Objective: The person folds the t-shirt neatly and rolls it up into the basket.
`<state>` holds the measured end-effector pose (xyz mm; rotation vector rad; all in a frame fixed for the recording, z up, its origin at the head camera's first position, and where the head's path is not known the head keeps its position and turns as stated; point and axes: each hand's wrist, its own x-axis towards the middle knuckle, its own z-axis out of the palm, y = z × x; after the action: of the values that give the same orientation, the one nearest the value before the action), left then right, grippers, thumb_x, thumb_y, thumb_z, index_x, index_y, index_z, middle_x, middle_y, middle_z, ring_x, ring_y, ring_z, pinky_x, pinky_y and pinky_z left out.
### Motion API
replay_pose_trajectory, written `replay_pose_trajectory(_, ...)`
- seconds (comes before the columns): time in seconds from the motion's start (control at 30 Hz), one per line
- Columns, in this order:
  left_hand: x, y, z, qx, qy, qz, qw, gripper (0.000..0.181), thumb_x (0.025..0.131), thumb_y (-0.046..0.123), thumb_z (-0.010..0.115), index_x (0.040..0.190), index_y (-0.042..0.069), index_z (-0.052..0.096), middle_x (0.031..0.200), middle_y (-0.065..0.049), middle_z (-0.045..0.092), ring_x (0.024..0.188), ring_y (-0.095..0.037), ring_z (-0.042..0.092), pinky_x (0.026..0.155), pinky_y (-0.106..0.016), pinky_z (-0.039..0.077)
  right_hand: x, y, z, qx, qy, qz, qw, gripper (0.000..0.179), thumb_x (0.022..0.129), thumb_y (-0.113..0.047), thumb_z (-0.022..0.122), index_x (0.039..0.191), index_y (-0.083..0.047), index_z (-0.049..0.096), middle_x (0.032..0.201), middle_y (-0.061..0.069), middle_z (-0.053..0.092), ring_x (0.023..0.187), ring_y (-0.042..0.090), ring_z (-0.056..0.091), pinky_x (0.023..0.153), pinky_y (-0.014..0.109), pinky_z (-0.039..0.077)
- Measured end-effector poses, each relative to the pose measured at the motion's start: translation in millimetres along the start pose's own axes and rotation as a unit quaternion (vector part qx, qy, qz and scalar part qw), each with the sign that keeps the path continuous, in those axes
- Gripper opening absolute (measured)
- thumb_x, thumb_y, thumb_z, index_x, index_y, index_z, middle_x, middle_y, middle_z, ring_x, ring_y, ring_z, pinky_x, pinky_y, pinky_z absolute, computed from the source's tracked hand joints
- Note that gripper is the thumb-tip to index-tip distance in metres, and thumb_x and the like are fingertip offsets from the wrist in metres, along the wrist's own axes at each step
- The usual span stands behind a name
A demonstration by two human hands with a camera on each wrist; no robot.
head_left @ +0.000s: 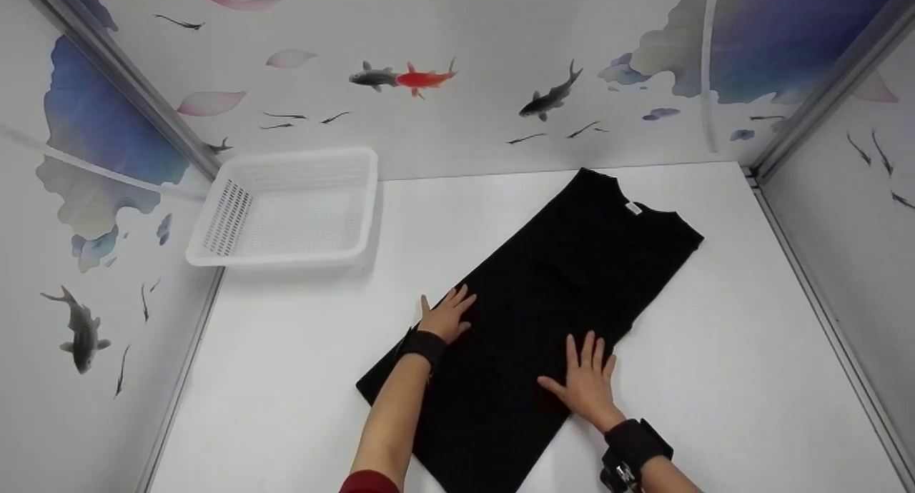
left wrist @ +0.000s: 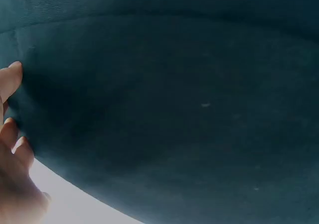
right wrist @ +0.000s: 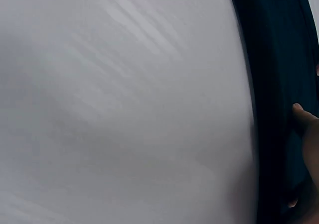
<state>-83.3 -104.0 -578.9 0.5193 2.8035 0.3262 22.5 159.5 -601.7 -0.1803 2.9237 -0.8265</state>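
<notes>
A black T-shirt [head_left: 543, 286] lies flat and slanted on the white table, its neckline with a white label [head_left: 633, 208] toward the back right. Its sleeves do not show, and the outline is long and narrow. My left hand [head_left: 444, 320] rests on the shirt's left edge with fingers spread. On the right edge, lower down, my right hand [head_left: 587, 386] lies with its fingers straight and splayed. The left wrist view is mostly filled by dark cloth [left wrist: 164, 99], with fingertips at its left border. In the right wrist view, fingers touch the dark cloth strip [right wrist: 274, 84].
A white plastic basket [head_left: 286, 257] with slotted sides stands at the table's back left corner. Walls printed with fish and petals [head_left: 465, 136] enclose the white table [head_left: 286, 379] at the back and both sides. Both wrists wear black bands [head_left: 636, 441].
</notes>
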Motion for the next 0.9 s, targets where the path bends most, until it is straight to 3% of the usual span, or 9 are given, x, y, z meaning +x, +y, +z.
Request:
replay_pose_trajectory(0.2,-22.9,-2.5,9.8,-0.030,0.040,-0.027,0.9984,0.054,0.097,0.023,0.060,0.147,0.011,0.045,0.155,-0.011,0.035,0.142,-0.029,0.032,0.107,-0.072,0.014,14.8,11.3,-11.2,-0.004,-0.051,-0.030,0.9982,0.095,0.084,-0.043,0.073,0.148,0.011,0.026,0.151,0.042,0.008,0.139,0.058,0.005,0.105,0.073,-0.004)
replay_pose_trajectory(0.53,-49.1,27.3,30.2,-0.046,0.116,-0.100,0.9872,0.051,0.098,0.023,0.058,0.145,0.007,0.045,0.152,-0.015,0.038,0.140,-0.033,0.034,0.108,-0.068,0.019,47.7,32.0,-40.8,-0.033,-0.124,-0.081,0.9884,0.094,0.084,-0.043,0.073,0.151,0.004,0.027,0.155,0.036,0.008,0.141,0.054,0.006,0.101,0.077,-0.008)
replay_pose_trajectory(0.63,-58.1,40.1,36.3,-0.017,0.129,-0.110,0.9854,0.051,0.097,0.023,0.059,0.143,0.005,0.047,0.150,-0.017,0.041,0.137,-0.034,0.038,0.107,-0.065,0.025,54.0,37.4,-49.2,-0.045,-0.135,-0.088,0.9858,0.094,0.082,-0.045,0.074,0.151,0.001,0.029,0.155,0.034,0.010,0.141,0.053,0.007,0.099,0.078,-0.007)
replay_pose_trajectory(0.77,-69.1,56.7,37.4,0.075,0.116,-0.104,0.9850,0.050,0.093,0.028,0.065,0.137,0.006,0.054,0.141,-0.017,0.050,0.127,-0.032,0.050,0.104,-0.057,0.035,57.1,44.9,-60.1,-0.063,-0.140,-0.100,0.9830,0.092,0.080,-0.044,0.076,0.150,-0.001,0.034,0.155,0.033,0.014,0.141,0.054,0.011,0.098,0.080,-0.005)
replay_pose_trajectory(0.9,-61.1,58.2,26.1,0.119,0.131,-0.084,0.9806,0.036,0.089,0.029,0.069,0.118,0.007,0.068,0.117,-0.012,0.064,0.103,-0.028,0.061,0.090,-0.046,0.043,52.9,51.7,-65.3,-0.059,-0.135,-0.108,0.9832,0.088,0.081,-0.041,0.076,0.148,-0.001,0.037,0.153,0.035,0.016,0.140,0.054,0.010,0.098,0.080,-0.004)
